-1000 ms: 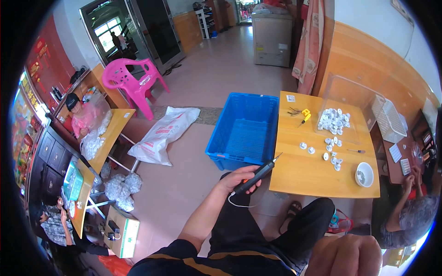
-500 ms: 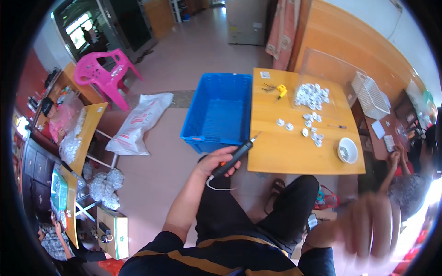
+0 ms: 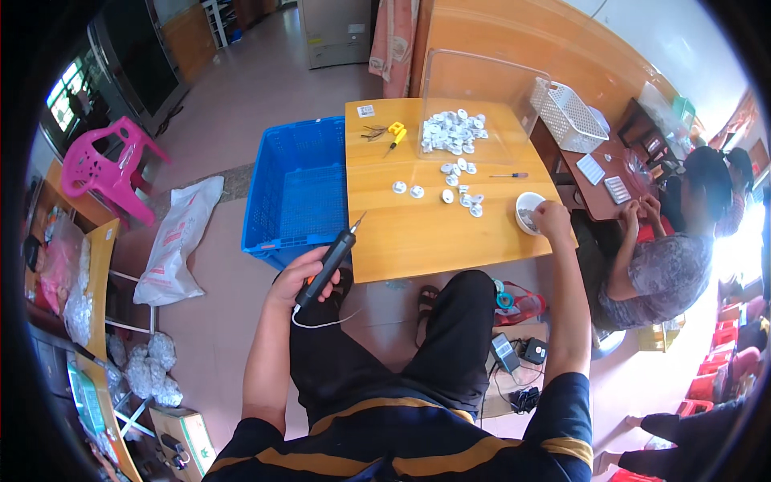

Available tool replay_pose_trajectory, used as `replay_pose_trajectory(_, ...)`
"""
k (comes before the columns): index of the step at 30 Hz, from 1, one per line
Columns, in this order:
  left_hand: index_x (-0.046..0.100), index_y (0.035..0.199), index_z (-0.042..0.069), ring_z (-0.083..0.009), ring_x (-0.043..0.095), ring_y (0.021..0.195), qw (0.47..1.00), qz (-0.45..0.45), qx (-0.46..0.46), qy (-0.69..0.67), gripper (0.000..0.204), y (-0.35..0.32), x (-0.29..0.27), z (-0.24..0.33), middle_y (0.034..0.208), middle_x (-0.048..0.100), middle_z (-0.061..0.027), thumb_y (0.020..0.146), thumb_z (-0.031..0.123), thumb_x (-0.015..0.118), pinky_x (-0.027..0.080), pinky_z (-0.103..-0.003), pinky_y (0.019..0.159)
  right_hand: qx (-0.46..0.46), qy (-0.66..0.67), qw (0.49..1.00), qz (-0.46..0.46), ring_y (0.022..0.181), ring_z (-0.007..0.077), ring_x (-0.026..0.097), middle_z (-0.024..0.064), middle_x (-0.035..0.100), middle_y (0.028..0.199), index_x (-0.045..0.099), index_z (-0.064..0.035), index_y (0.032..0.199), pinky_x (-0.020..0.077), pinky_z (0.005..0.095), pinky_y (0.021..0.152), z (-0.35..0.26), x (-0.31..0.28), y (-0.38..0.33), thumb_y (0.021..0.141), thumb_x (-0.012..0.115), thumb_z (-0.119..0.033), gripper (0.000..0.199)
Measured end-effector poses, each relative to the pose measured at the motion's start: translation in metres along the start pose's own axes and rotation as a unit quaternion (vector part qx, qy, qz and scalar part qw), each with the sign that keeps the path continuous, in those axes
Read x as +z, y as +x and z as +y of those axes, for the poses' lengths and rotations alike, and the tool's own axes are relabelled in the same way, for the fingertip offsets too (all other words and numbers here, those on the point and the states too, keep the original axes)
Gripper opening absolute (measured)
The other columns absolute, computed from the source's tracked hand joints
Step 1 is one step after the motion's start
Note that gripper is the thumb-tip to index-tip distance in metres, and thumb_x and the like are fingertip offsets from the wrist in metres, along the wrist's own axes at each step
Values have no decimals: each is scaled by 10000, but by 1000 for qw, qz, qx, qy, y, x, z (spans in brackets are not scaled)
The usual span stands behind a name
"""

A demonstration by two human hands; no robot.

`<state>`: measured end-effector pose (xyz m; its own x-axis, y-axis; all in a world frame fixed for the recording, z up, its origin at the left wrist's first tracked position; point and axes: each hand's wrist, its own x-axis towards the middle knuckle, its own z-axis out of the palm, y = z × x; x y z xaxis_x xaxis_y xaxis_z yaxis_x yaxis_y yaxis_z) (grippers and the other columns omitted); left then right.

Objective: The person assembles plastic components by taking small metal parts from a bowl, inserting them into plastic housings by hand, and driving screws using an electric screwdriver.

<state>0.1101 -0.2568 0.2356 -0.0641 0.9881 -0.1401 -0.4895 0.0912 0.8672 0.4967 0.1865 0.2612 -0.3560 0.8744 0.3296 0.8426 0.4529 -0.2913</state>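
My left hand (image 3: pixel 303 278) is wrapped round a black electric screwdriver (image 3: pixel 325 269), whose bit points up past the table's near left corner. A thin white cable (image 3: pixel 331 324) trails from its lower end. At the table's right edge, my right hand (image 3: pixel 554 221) reaches into a white bowl (image 3: pixel 521 202) with its fingers curled down. Small grey pieces (image 3: pixel 527 215) lie inside; what the fingertips pinch, if anything, is hidden. Several loose round white parts (image 3: pixel 476 210) are scattered left of the bowl. Two more white parts (image 3: pixel 416 192) sit apart, nearer the left hand.
A clear bin (image 3: pixel 482 80) on the wooden table (image 3: pixel 393 241) contains a pile of white parts (image 3: pixel 454 132). Yellow-handled cutters (image 3: pixel 396 128) and a small screwdriver (image 3: pixel 510 175) lie nearby. A blue crate (image 3: pixel 254 217) adjoins the table's left side. One co-worker (image 3: pixel 671 257) sits at the right.
My right hand has swung up from the lower right to the white bowl. The view has turned right; my left hand still grips the electric screwdriver.
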Motion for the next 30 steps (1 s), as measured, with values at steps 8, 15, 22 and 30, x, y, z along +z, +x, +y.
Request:
replay_pose_trajectory(8,368,1476,-3,-176,675,678,1000,12,-5,-2,642,-3,2,-3,963,670,-142,947,282,593,552,-262,543,-11,-77,994,-75,789,355,706,167,725,840,779,-120,832,569,451,747,-6,39,11,774,702,-260,170)
replay_pose_trajectory(15,369,1470,-3,-186,667,651,1000,28,6,-8,633,-9,-1,-3,946,671,-154,947,274,590,552,-275,537,5,-73,996,-59,809,365,709,192,718,848,766,-94,811,569,461,764,-4,43,14,788,676,-267,196)
replay_pose_trajectory(22,375,1465,-9,-177,670,677,999,29,23,3,584,-17,-9,-1,966,663,-153,971,254,543,560,-275,554,5,-67,997,-48,860,393,695,235,706,899,717,-31,907,549,490,783,-12,29,13,834,640,-261,254)
replay_pose_trajectory(30,395,1457,0,-145,663,670,999,30,40,-1,560,-26,-8,-1,960,670,-125,971,240,537,552,-241,548,12,-80,996,-43,900,387,694,217,713,926,714,-54,930,547,479,801,-17,19,8,840,623,-237,223)
